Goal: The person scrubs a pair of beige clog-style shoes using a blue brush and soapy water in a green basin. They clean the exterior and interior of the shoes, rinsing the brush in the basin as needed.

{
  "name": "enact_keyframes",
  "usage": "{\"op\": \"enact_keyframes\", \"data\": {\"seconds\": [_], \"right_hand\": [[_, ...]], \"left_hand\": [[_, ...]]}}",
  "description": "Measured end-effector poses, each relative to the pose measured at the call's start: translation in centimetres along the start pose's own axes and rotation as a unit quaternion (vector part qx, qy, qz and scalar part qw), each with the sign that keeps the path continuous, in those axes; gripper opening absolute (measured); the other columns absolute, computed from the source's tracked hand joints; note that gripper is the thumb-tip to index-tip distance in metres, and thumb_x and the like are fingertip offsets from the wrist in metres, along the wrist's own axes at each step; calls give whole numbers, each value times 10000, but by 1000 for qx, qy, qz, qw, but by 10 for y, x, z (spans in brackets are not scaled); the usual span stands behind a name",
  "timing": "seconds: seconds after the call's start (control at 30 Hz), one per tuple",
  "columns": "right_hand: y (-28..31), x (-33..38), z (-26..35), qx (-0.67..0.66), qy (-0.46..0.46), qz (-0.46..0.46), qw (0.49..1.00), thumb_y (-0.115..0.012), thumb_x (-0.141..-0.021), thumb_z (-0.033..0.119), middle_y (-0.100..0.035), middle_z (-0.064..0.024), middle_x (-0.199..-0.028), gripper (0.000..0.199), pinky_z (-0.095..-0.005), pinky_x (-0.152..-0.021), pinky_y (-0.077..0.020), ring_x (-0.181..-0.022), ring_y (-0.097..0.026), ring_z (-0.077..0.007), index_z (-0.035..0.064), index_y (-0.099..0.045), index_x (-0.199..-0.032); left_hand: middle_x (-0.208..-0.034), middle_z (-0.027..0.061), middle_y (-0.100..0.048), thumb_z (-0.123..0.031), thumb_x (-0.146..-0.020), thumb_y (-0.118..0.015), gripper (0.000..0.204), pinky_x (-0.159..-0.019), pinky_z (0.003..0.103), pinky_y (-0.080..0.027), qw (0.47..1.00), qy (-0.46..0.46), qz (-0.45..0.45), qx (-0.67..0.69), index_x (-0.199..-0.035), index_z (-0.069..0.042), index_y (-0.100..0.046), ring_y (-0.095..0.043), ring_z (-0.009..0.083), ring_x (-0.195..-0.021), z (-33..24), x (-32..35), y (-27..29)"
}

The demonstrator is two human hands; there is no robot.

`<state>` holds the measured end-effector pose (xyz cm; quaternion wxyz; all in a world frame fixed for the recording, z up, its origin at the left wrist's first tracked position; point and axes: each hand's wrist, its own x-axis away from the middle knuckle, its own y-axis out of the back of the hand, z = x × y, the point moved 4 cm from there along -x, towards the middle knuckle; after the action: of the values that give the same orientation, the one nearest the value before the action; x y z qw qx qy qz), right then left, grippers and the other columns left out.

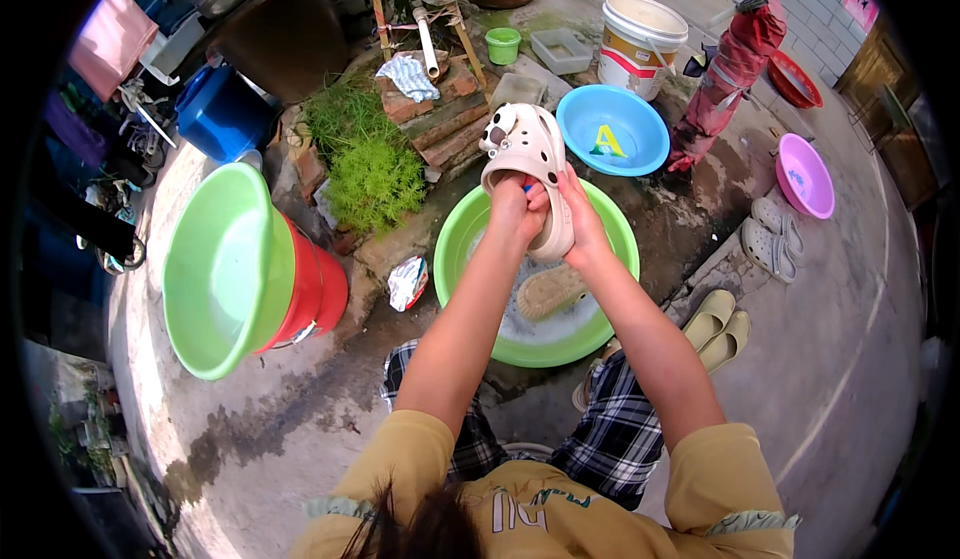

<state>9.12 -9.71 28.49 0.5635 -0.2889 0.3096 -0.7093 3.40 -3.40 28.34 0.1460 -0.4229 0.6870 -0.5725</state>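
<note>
Over the green basin (447, 289) I hold a pale beige clog (530, 139) with its toe pointing away from me. Holes and small dark-and-white charms dot its upper. My right hand (583, 217) grips the clog along its right side near the heel. Inside the shoe's opening, my left hand (520, 209) has its fingers curled round something small, of which only a blue bit shows. Below, a second clog (552, 292) lies sole up in the basin's sudsy water.
At left, a green tub (250, 219) tilts on a red bucket (315, 284). A blue basin (640, 154) and white bucket (640, 39) stand beyond. To the right are grey clogs (768, 249), olive flats (720, 329), a purple basin (805, 176) and a wrapped red umbrella (730, 69).
</note>
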Motion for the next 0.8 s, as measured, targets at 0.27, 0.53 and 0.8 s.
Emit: {"op": "enact_keyframes", "data": {"seconds": [0.27,0.53,0.8], "right_hand": [[41,-10,17,-12,22,-57,998,-505,-907,241,-523,-89,-1195,587,-363,-821,-487,-1011,-566,-202,147,-215,-1409],[5,5,14,17,14,-64,998,-570,-877,221,-506,-45,-1233,574,-310,-894,-433,-1087,-516,-152,102,-317,-1378],[26,-7,28,-34,60,-88,994,-531,-890,176,-547,-94,-1183,480,-322,-856,-466,-1026,-566,-186,68,-382,-1333]], "left_hand": [[-671,18,-452,-197,-969,-288,255,-314,171,-225,956,43,16,-288,-970,-18,-470,-289,43,-393,16,49,-4],[-597,28,-429,-70,-900,-314,187,-298,168,-276,969,103,7,226,-825,3,-469,-334,59,-370,-11,-8,1],[-651,2,-405,-106,-936,-335,157,-312,182,-223,994,98,42,6,-1000,-20,-451,-289,45,-386,11,46,11]]}}
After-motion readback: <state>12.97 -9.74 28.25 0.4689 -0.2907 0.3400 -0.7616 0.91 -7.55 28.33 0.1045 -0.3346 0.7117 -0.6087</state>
